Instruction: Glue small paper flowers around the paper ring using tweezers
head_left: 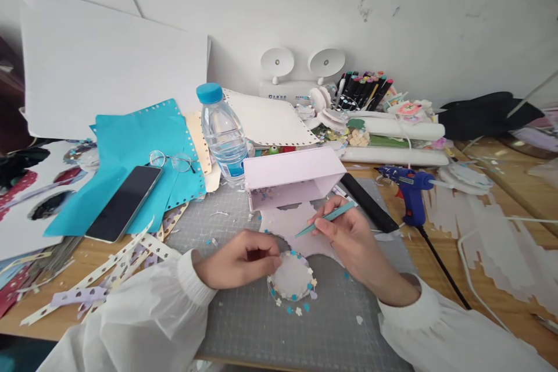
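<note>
On the near side of the lilac box point(296, 168), the left hand point(242, 258) pinches the rim of a round white disc point(291, 276) edged with tiny flowers point(314, 282), while the right hand point(342, 232) grips teal tweezers point(335, 213), tips between box and disc.

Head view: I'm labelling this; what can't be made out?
In the head view:
What the left hand pinches, if anything: hidden by its fingers.
Whether the tweezers are closed: tips too small.
Bottle label: wording too small.
Metal object: cut off by the right edge.
</note>
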Demonstrator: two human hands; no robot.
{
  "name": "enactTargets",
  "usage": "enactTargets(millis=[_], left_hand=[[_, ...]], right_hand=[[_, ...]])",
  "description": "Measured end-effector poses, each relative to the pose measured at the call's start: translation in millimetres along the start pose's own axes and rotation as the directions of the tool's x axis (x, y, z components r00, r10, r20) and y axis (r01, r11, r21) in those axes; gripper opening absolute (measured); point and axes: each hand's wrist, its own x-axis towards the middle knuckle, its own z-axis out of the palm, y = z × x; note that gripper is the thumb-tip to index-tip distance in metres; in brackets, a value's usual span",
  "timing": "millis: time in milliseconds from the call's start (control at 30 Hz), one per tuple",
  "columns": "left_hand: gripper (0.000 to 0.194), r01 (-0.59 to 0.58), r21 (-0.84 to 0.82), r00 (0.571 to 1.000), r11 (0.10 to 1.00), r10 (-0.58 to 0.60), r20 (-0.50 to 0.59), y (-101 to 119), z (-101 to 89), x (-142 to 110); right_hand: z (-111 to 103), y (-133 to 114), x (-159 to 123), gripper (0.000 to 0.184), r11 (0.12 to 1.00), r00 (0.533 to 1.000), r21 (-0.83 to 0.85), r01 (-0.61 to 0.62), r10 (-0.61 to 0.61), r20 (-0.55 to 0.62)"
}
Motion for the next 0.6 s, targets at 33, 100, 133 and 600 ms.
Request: enactTargets(millis=[33,100,133,600], left_hand=[[0.035,0.005,-0.009,1.000,1.000,-0.005,0.004,0.0,-0.1,-0.1],[0.037,0.015,-0.032,1.000,0.999,-0.015,0.009,0.3,0.0,-0.1],[0.037,0.018,-0.043,1.000,0.999,-0.018,0.009,0.4,0.0,-0.1],[0.037,-0.009,-0.041,1.000,0.999,0.009,-0.010,3.3,2.4,1.8]], right_hand=[[0.1,-0.4,-1.1,0.022,1.000,1.000,-0.009,-0.016,0.016,0.012],[0.5,-0.7,-3.0,0.022,0.999,0.999,-0.038,-0.038,0.038,0.018],[0.8,-0.7,-3.6,0.022,0.998,0.999,-0.050,-0.045,0.046,0.019],[1.4,0.0,-5.2,0.022,0.994,0.997,-0.088,-0.062,0.065,0.040]])
